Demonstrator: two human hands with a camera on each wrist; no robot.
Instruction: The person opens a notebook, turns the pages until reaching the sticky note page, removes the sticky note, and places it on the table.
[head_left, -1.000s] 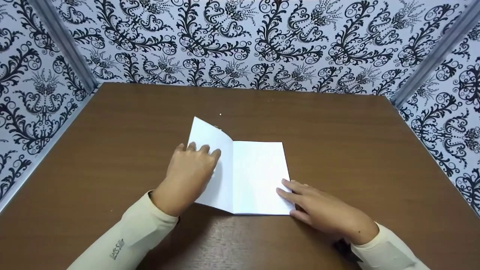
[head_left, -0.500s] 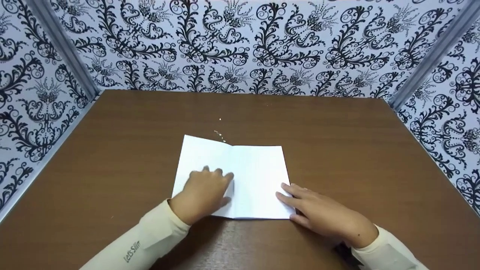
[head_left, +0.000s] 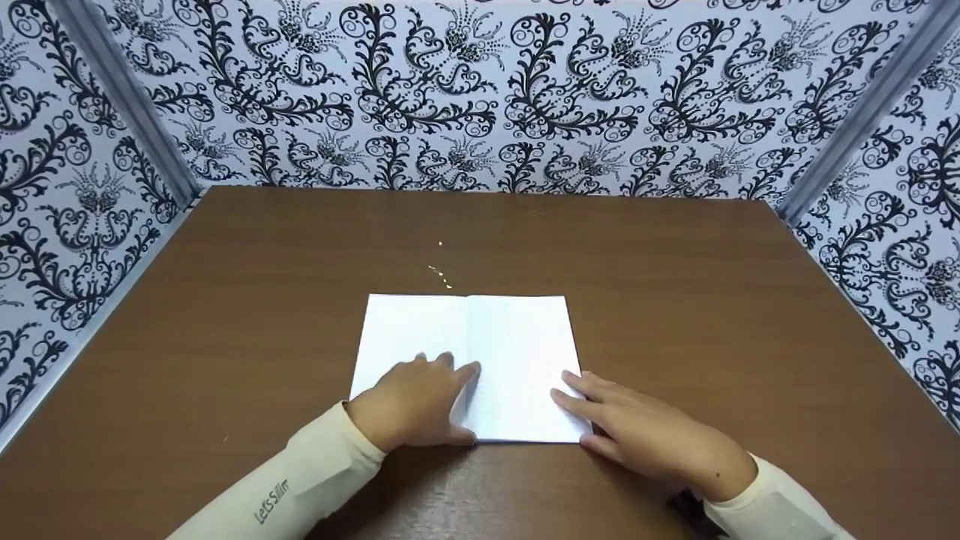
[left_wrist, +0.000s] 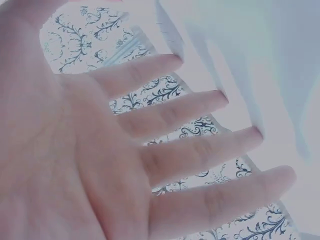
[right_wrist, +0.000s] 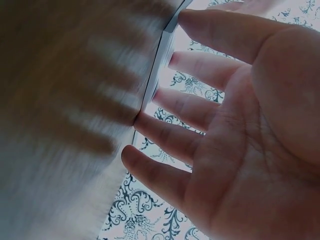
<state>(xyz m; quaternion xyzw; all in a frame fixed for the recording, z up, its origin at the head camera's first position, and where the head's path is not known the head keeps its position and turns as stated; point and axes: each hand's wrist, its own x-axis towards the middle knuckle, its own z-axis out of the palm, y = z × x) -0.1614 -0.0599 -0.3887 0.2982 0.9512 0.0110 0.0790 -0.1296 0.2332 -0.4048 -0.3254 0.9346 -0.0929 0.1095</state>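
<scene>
An open notebook (head_left: 517, 352) with blank white pages lies flat on the table. Across its left page my left hand (head_left: 420, 401) rests near the centre fold, fingers spread and thumb by the bottom edge. The left wrist view shows the left hand's palm and extended fingers (left_wrist: 200, 155), their tips at the bright white page (left_wrist: 270, 95). My right hand (head_left: 637, 427) touches the lower right edge of the notebook, with fingertips on the right page. In the right wrist view, the right hand's relaxed fingers (right_wrist: 170, 135) lie along the notebook's side edge (right_wrist: 159, 65).
The brown wooden table (head_left: 262, 300) extends around the notebook. Small white scraps (head_left: 442, 277) lie on it just beyond the notebook's top edge. Panels with black floral patterns (head_left: 450, 97) enclose the table at the back and both sides.
The left page, raised a second ago, has come down flat. My left hand has moved right and toward the body, to the fold. The right hand has stayed at the right edge.
</scene>
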